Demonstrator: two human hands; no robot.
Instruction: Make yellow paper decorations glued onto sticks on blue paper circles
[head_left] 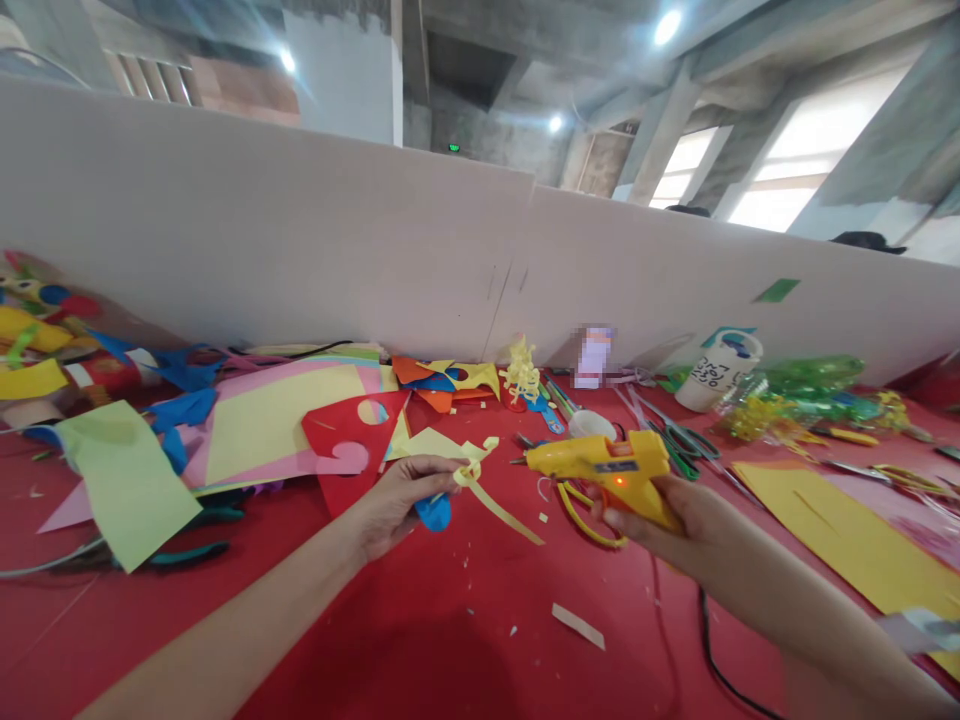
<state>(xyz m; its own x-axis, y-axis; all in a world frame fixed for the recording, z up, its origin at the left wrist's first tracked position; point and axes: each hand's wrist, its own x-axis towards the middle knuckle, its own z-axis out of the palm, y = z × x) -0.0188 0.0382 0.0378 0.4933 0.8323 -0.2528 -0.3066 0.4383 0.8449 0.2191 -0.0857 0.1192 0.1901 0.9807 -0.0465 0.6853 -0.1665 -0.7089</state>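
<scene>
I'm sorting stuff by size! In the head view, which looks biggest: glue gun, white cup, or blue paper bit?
1. glue gun, nearest, so unsure
2. white cup
3. blue paper bit

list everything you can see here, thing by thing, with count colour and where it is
glue gun: one, yellow, in the right hand, nozzle pointing left
paper strip: one, pale yellow, curled, pinched in the left hand
blue piece: one, under the left hand's fingers
paper sheets: many, yellow, pink, red, green, blue, left half of the table
yellow sheet: one, right side of the table
scissors: at least two pairs, behind the glue gun
cup: one, white, by the partition
partition: white, along the back
tablecloth: red, covers the table
left hand: holding the strip
right hand: gripping the glue gun
</scene>
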